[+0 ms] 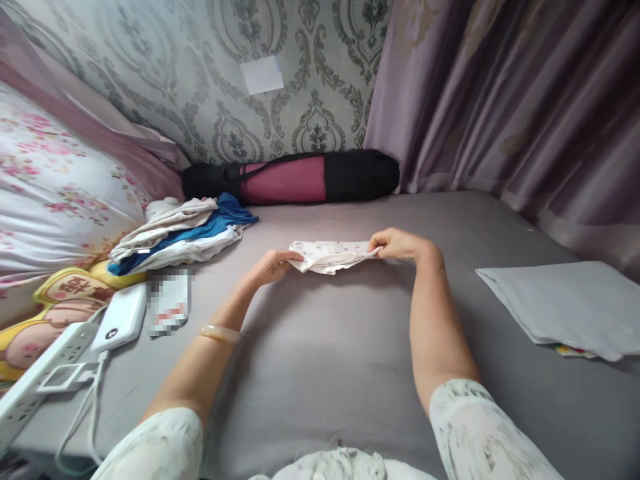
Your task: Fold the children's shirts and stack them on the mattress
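Observation:
A small white cloth garment [325, 255] with a tiny print is stretched between my two hands over the grey bed sheet [320, 347]. It looks folded over, and its exact kind is hard to make out. My left hand [276, 265] pinches its left end, thumb on top. At the right end, my right hand [397, 245] grips a corner between thumb and fingers. Part of the garment's lower edge hangs in a loose fold toward me. Whether its underside touches the sheet I cannot tell.
To the left lies a pile of clothes [185, 233]. Nearer are a white power bank [120, 317], a power strip [55, 367] with cables and a blurred packet [169, 303]. A black and pink long bag [290, 179] lies by the wall; a folded grey-white sheet [570, 303] is at right.

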Demonstrator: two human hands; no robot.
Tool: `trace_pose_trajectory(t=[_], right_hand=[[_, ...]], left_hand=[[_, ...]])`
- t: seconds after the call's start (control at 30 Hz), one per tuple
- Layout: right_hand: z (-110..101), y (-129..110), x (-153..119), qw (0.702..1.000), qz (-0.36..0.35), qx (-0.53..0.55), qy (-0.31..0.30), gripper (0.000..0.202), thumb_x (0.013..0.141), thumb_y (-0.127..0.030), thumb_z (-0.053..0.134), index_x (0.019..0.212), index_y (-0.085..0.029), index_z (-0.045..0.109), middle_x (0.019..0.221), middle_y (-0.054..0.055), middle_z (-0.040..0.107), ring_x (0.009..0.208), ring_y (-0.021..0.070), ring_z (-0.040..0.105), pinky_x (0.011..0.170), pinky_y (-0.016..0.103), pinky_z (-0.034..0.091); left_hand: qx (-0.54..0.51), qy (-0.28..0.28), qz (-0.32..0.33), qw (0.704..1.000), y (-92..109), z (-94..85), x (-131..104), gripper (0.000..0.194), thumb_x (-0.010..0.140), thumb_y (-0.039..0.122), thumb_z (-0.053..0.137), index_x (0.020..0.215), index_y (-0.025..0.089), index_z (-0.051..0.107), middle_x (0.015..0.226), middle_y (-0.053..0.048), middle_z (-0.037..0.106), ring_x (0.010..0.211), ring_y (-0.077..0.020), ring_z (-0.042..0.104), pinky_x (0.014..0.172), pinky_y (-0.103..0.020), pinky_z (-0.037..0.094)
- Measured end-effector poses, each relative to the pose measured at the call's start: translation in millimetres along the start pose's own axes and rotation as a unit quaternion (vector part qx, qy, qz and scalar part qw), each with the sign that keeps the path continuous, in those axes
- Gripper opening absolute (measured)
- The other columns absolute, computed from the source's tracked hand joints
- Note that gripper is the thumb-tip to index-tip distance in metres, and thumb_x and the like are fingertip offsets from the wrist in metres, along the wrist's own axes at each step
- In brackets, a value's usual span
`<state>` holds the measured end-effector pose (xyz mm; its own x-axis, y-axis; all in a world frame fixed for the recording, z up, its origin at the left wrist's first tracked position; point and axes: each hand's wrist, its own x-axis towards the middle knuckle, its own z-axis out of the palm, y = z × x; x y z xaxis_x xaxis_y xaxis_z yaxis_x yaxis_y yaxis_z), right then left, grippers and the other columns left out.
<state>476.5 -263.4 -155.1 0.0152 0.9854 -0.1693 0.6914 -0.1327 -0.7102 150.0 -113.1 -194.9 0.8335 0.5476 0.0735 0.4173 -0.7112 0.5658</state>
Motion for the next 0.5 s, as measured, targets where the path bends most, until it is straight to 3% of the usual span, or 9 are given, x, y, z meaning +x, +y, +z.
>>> trace_pose_trajectory(t=[0.13,0.27,0.33,0.4,0.43,0.5], right_hand=[[-3,0,-5,0.996,0.025,-0.015,-0.086,0.020,0.060,-0.019,0.071,0.079,-0.024,0.076,0.079,-0.003,0.073,0.076,0.0162,0.065,0.068,0.022,0.046],[-1,-5,0,0.997,0.043,-0.029,-0.055,0.014,0.074,-0.032,0.069,0.079,-0.021,0.077,0.083,0.003,0.075,0.081,0.0191,0.067,0.074,0.025,0.048],[9,-13,11,0.996,0.056,-0.072,0.011,0.020,0.082,-0.030,0.060,0.085,-0.019,0.076,0.089,0.007,0.075,0.086,0.0220,0.067,0.078,0.027,0.048],[26,-25,25,0.986,0.052,-0.128,0.096,0.028,0.089,-0.025,0.050,0.102,-0.017,0.074,0.108,0.010,0.073,0.102,0.0248,0.065,0.089,0.031,0.047],[37,-32,31,0.978,0.047,-0.151,0.134,0.034,0.092,-0.022,0.044,0.114,-0.016,0.069,0.121,0.011,0.067,0.114,0.0248,0.060,0.097,0.032,0.043],[61,-44,41,0.967,0.040,-0.191,0.166,0.045,0.095,-0.022,0.037,0.136,-0.014,0.053,0.146,0.013,0.048,0.135,0.0246,0.042,0.111,0.037,0.032]], left_hand=[[0.028,-0.058,0.033,0.997,1,-0.5,-6,0.047,0.070,0.012,0.043,0.107,0.021,0.071,0.123,-0.003,0.068,0.119,-0.0208,0.058,0.110,-0.034,0.035],[0.054,-0.097,0.009,0.994,11,-7.0,-5,0.043,0.074,0.018,0.049,0.112,0.024,0.068,0.127,0.001,0.065,0.118,-0.0218,0.057,0.117,-0.042,0.021],[0.062,-0.050,-0.029,0.996,18,-3.1,2,0.039,0.082,0.023,0.047,0.116,0.023,0.066,0.121,0.000,0.068,0.109,-0.0208,0.061,0.116,-0.042,0.023],[0.087,0.033,-0.062,0.994,27,8.3,14,0.038,0.090,0.028,0.041,0.122,0.021,0.062,0.119,-0.004,0.069,0.105,-0.0202,0.063,0.116,-0.043,0.024],[0.106,0.069,-0.068,0.990,31,16.3,20,0.039,0.093,0.028,0.039,0.126,0.021,0.058,0.124,-0.005,0.066,0.110,-0.0207,0.061,0.116,-0.043,0.024],[0.145,0.099,-0.052,0.983,41,34.2,33,0.043,0.095,0.026,0.036,0.136,0.021,0.050,0.144,-0.008,0.051,0.134,-0.0231,0.043,0.118,-0.047,0.019]])
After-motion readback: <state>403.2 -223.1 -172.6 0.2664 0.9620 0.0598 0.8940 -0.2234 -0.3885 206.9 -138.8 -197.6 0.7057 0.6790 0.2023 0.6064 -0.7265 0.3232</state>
